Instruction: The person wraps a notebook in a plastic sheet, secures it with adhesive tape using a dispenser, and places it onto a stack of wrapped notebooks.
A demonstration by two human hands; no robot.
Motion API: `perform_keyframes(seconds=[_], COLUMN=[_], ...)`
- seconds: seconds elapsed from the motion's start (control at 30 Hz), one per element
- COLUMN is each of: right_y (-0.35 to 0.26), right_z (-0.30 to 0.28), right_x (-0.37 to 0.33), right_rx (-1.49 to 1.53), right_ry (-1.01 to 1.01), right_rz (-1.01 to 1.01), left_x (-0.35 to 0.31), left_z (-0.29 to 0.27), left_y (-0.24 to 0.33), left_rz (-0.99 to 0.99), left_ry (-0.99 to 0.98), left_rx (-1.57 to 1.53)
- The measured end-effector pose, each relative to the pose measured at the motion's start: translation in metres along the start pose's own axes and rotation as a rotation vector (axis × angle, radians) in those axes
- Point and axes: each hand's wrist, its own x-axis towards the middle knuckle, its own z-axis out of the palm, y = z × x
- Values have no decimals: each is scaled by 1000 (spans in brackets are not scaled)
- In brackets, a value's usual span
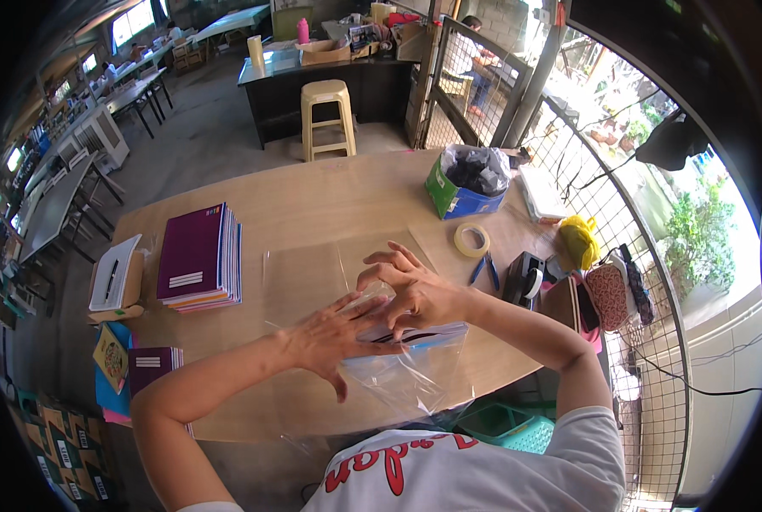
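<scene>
- Bundle of flat booklets with white, dark and blue edges (pixel 439 334) at table centre near the person's edge, under both hands, mostly hidden.
- Loose crinkled clear plastic film (pixel 411 388) around the bundle, trailing toward the person's white shirt with red lettering (pixel 475 474).
- Left hand (pixel 334 334) palm down over bundle and film, fingers spread, thumb well out to the side.
- Right hand (pixel 411 294) just above the left fingertips, fingers bent and somewhat apart; cannot tell whether pinching film.
- Flat clear plastic sheet (pixel 300 269) beyond the hands, on light brown wooden table (pixel 338 192).
- Left side: tall stack of purple-covered notebooks (pixel 195 247); smaller purple notebook stack (pixel 153 363) nearer the person; white paper pad with dark pen (pixel 115 271) on brown cardboard; yellow booklet (pixel 110 357) on blue item.
- Right side: green-and-blue carton stuffed with grey plastic (pixel 458 200); yellowish tape roll (pixel 471 241) just beside blue-handled hand tool (pixel 485 271); black tape dispenser (pixel 523 280); yellow bundle (pixel 578 243); patterned reddish pouch (pixel 608 296).
- Below table edge, right: green plastic basket (pixel 526 433).
- Background: beige plastic stool (pixel 330 119) before dark desk (pixel 270 111); seated person (pixel 465 55) beyond mesh gate.
</scene>
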Motion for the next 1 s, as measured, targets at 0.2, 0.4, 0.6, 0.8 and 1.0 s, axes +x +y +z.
perform_keyframes(seconds=[0.2,0.4,0.6,0.8,1.0], right_y=[12,9,31,41,61], right_z=[24,20,47,41,45], right_x=[-15,-16,-22,-33,-300], right_rx=[88,36,162,192,-370], right_ry=[236,50,89,277,1033], right_rz=[287,573,764,978,1616], left_x=[-3,-13,-7,3,1], left_z=[5,41,39,26,21], left_y=[2,30,31,21,28], left_rz=[3,-295,-300,-252,-306], left_ry=[7,590,335,149,130], left_rx=[26,-70,70,73,3])
